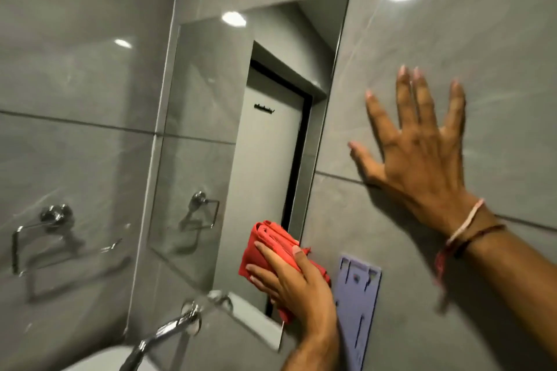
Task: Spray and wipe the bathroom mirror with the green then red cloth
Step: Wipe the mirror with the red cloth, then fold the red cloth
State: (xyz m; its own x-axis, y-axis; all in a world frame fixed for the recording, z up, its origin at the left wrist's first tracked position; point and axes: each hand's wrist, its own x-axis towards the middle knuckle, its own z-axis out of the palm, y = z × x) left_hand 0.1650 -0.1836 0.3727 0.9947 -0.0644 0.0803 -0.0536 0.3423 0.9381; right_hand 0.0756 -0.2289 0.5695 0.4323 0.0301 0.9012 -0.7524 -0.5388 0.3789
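The frameless mirror [241, 135] hangs on the grey tiled wall and reflects a door and a towel ring. My left hand [297, 283] presses a folded red cloth [268, 242] flat against the mirror's lower right corner, fingers spread over the cloth. My right hand [422, 147] rests flat on the wall tile to the right of the mirror, fingers apart and holding nothing. No green cloth or spray bottle shows in this view.
A purple plastic holder [360, 307] is fixed to the wall just right of my left hand. A chrome tap [168, 331] juts out below the mirror over a white basin [99, 360]. A chrome towel ring [45, 238] hangs on the left wall.
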